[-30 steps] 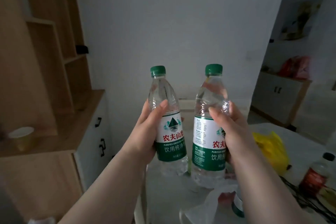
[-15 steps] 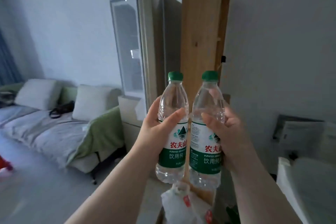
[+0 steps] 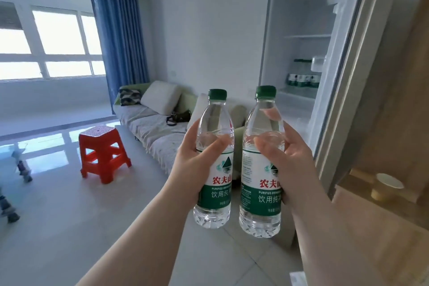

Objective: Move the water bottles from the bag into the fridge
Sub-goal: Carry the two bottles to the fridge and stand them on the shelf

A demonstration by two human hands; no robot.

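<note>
Left hand covers the left side of the left bottle label; right hand hides the right side of the right bottle label, so neither brand name reads whole. Both forearms cut off by bottom edge. Bottles on the fridge shelf too small to count, partly behind a door bin. Fridge top and bottom out of view. Cup contents can't tell

Two clear plastic bottles wore green caps and green-and-white labels; the plastic stool was red, the pleated curtain blue.
</note>
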